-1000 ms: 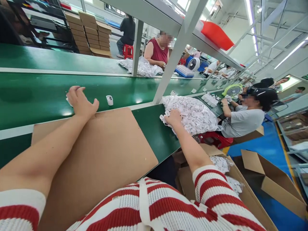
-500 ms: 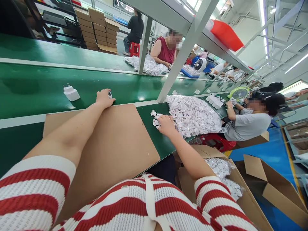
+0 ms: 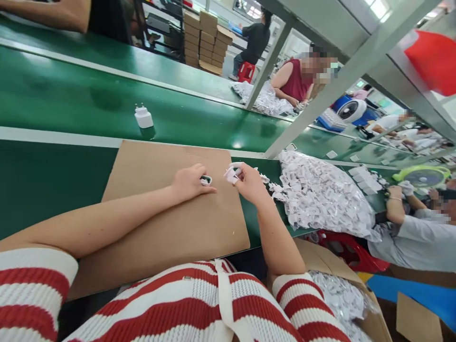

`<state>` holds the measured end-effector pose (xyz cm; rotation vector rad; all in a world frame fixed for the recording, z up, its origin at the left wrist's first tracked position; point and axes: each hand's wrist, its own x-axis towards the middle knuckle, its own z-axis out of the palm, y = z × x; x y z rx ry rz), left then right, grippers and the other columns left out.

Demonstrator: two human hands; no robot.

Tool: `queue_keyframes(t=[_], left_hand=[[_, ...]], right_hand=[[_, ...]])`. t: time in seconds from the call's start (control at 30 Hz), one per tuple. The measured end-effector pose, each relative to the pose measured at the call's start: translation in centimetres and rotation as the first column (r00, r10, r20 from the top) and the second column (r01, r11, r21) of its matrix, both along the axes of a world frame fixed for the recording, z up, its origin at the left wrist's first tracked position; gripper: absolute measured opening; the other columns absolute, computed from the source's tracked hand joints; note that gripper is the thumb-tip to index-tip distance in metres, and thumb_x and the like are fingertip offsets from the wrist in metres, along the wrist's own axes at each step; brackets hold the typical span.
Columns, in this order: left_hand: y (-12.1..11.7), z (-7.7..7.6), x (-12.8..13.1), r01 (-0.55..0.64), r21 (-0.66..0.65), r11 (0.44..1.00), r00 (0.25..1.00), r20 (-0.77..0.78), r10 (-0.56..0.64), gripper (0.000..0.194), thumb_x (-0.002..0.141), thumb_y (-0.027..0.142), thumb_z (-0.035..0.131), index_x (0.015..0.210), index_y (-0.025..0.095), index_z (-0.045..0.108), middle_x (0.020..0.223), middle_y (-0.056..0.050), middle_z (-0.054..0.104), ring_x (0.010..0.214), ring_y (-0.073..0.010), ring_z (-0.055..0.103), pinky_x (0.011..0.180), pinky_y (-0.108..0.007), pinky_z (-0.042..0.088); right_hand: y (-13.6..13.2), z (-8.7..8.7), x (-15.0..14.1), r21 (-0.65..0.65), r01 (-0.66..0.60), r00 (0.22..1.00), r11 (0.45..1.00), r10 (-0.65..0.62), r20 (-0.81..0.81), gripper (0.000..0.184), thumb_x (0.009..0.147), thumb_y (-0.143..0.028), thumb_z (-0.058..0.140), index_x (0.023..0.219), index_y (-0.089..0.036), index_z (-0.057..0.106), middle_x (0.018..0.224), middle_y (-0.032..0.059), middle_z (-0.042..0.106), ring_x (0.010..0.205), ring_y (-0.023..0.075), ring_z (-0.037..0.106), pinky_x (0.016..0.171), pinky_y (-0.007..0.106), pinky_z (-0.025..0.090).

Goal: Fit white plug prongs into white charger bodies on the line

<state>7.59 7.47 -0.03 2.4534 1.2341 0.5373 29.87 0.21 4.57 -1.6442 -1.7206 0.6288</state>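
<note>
My left hand [image 3: 190, 183] is closed around a white charger housing [image 3: 205, 180], whose open end faces right. Just across from it, my right hand [image 3: 249, 183] pinches a small white plastic plug cover [image 3: 232, 175]. The two parts are apart, held above a brown cardboard sheet [image 3: 171, 228]. Beyond on the green belt stands a white plug charger [image 3: 143, 117] with its two pins up. Loose white plastic pieces [image 3: 278, 191] lie to the right of my right hand, beside a clear bag of such pieces [image 3: 320, 194].
A slanting metal post [image 3: 302, 121] rises behind the bag. On the right a co-worker in a grey shirt [image 3: 413, 242] sits near a green fan [image 3: 422, 175]. An open carton with bagged parts [image 3: 342, 304] stands low by my right side. Another person [image 3: 295, 80] works across the belt.
My left hand has picked up the housing from the belt and brought it back over the cardboard. My right hand has left the bag and moved left with a white cover. The view has turned left.
</note>
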Motion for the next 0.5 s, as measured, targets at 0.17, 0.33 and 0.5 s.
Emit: queue_keyframes(t=[0.17,0.33,0.5], left_hand=[[0.2,-0.4,-1.9,0.186,-0.270,0.945,0.944,0.316,-0.096,0.061,0.067,0.066,0.084,0.106,0.023,0.065,0.106,-0.001,0.062,0.082,-0.0180,0.062,0.071,-0.030,0.047],[0.9,-0.6,-1.5,0.263,-0.277,0.924,0.916,0.373,-0.149,0.038,0.077,0.054,0.080,0.098,0.023,0.070,0.096,0.000,0.061,0.077,-0.0153,0.058,0.068,-0.028,0.045],[1.1,-0.7,-1.3,0.271,-0.307,0.913,0.899,0.419,-0.126,0.037,0.078,0.047,0.079,0.105,0.024,0.071,0.095,0.000,0.063,0.071,-0.0141,0.055,0.066,-0.028,0.046]], right_hand=[[0.4,-1.3,-1.5,0.052,-0.004,0.996,0.999,-0.001,0.088,0.040,0.087,-0.018,0.053,0.122,-0.020,0.071,0.090,0.0040,0.058,0.079,0.0166,0.056,0.075,0.032,0.047],[0.4,-3.5,-2.0,-0.083,0.094,0.959,0.992,-0.112,-0.262,0.036,0.085,-0.027,0.059,0.120,-0.024,0.070,0.089,0.0008,0.068,0.073,0.0141,0.058,0.075,0.032,0.049],[1.2,-3.7,-1.7,-0.197,-0.022,0.762,0.980,-0.111,-0.638,0.040,0.072,-0.035,0.079,0.110,-0.025,0.072,0.102,0.0037,0.076,0.080,0.0157,0.063,0.067,0.030,0.050]])
